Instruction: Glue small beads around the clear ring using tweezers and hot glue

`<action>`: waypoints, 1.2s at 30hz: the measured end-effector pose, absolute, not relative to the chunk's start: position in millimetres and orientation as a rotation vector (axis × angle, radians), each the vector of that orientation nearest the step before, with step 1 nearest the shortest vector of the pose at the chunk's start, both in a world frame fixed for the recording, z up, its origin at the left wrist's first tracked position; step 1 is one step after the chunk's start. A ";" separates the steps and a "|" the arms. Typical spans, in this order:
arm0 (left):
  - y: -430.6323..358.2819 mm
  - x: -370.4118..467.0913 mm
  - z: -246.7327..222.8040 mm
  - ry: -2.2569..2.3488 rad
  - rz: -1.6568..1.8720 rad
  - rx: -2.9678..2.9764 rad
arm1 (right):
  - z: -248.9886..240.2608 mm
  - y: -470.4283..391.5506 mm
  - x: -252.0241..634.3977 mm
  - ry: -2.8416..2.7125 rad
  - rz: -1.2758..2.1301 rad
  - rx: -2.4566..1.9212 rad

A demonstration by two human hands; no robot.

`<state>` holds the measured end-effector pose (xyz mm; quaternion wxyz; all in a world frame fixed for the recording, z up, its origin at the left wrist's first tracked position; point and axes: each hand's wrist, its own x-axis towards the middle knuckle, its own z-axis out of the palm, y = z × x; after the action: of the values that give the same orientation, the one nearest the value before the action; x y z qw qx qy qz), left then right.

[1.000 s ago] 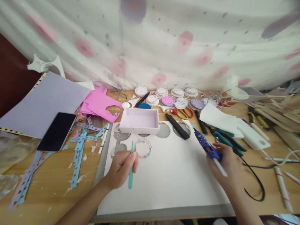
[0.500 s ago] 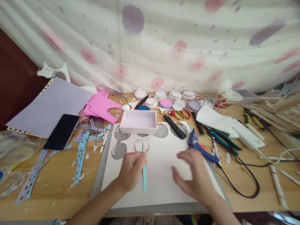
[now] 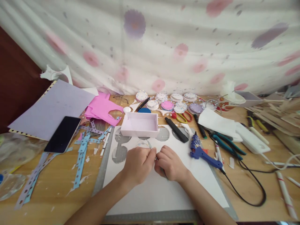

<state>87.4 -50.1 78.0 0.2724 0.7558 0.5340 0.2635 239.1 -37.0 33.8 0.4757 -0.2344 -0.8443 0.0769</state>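
My two hands meet over a sheet of white paper (image 3: pixel 168 197). Closed in a pinch, my left hand (image 3: pixel 139 165) grips a thin teal strip (image 3: pixel 149 144), whose upper end sticks out above the fingers. My right hand (image 3: pixel 170 164) is closed just beside it on the same strip; most of the strip is hidden by the fingers. A thin ring with small beads or flowers (image 3: pixel 141 143) shows partly behind my left hand; whether that hand touches it I cannot tell. Beyond the hands stands an open pale lilac box (image 3: pixel 138 132).
A blue glue gun (image 3: pixel 206 156) with a black cord lies to the right, near teal-handled pliers (image 3: pixel 228 145) and a black cutter-like tool (image 3: pixel 176 129). Several decorated discs (image 3: pixel 167 105) line the back. Leftward lie a phone (image 3: pixel 62 134), pink sheets (image 3: pixel 103 109) and blue offcuts (image 3: pixel 81 165).
My right hand, apart and open before, has moved left and closed on the strip beside my left hand. The strip, earlier upright and mostly visible, is now tilted and largely covered.
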 end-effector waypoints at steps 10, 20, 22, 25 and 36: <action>-18.9 35.9 44.2 1.271 1.065 2.457 | 11.9 -39.1 238.6 -1.418 0.526 -0.876; -13.1 34.7 4.8 1.345 0.736 2.272 | 12.9 -41.5 236.4 -1.234 0.842 -0.960; -11.9 33.2 6.1 1.316 0.745 2.275 | 12.7 -42.3 235.3 -1.237 0.871 -0.953; -12.0 31.7 9.2 1.265 0.798 2.285 | 13.4 -43.9 234.5 -1.224 0.890 -0.958; -14.5 27.1 5.0 1.107 0.856 2.191 | 15.9 -47.0 234.2 -1.219 0.904 -0.989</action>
<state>27.1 -14.5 5.0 0.2675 0.8121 0.4103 0.3172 234.2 -47.0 15.9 0.6171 -0.4295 -0.5295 0.3928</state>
